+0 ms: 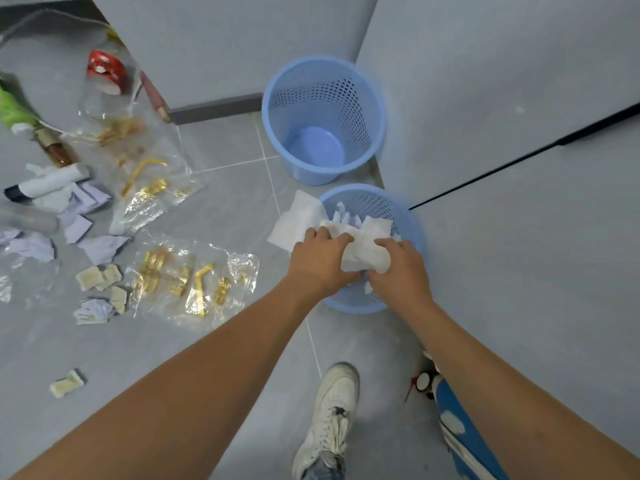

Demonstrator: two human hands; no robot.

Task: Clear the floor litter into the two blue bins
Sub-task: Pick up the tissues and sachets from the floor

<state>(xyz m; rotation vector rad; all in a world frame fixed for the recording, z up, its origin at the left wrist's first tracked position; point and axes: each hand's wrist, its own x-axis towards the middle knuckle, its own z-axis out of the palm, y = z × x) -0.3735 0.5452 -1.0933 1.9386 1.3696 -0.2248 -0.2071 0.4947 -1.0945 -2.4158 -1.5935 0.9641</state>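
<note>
Two blue mesh bins stand by the grey wall. The far bin (323, 119) holds nothing that I can see. The near bin (405, 216) has crumpled white paper in it. Both my hands are over the near bin's rim, gripping a bundle of white tissue paper (363, 244). My left hand (322, 261) holds its left side and my right hand (398, 268) holds its right side. A loose flap of the tissue (298, 220) hangs out past the bin's left edge.
Litter covers the floor at left: clear plastic bags with gold pieces (194, 275), torn paper scraps (100, 247), beige chunks (98, 277), a red tape roll (105, 71), a green bottle (14, 109). My white shoe (329, 420) stands below the near bin.
</note>
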